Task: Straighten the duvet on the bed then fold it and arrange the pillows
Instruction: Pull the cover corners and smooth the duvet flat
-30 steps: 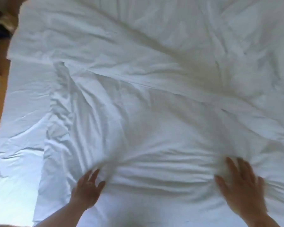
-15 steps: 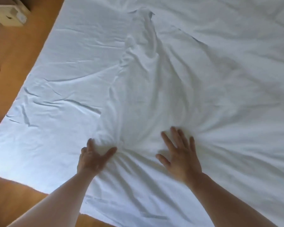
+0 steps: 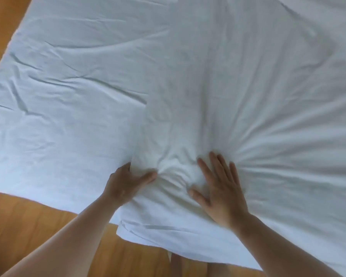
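A white duvet [image 3: 238, 80] covers the right and middle of the bed, its left edge running down the middle of the view. Folds fan out from a bunched spot between my hands. My left hand [image 3: 126, 182] grips that bunched edge of the duvet near the bed's front, fingers tucked under the cloth and thumb on top. My right hand [image 3: 220, 186] lies flat on the duvet just to the right, fingers spread and pressing down. No pillows are in view.
The creased white bed sheet [image 3: 64, 92] lies bare on the left part of the mattress. Wooden floor [image 3: 28, 226] shows at the bottom left and along the upper left edge. The duvet's lower edge hangs over the front of the bed.
The view has moved closer and lower over the front edge of the bed. My left hand has closed tighter on the duvet's edge; my right hand stays flat beside it.
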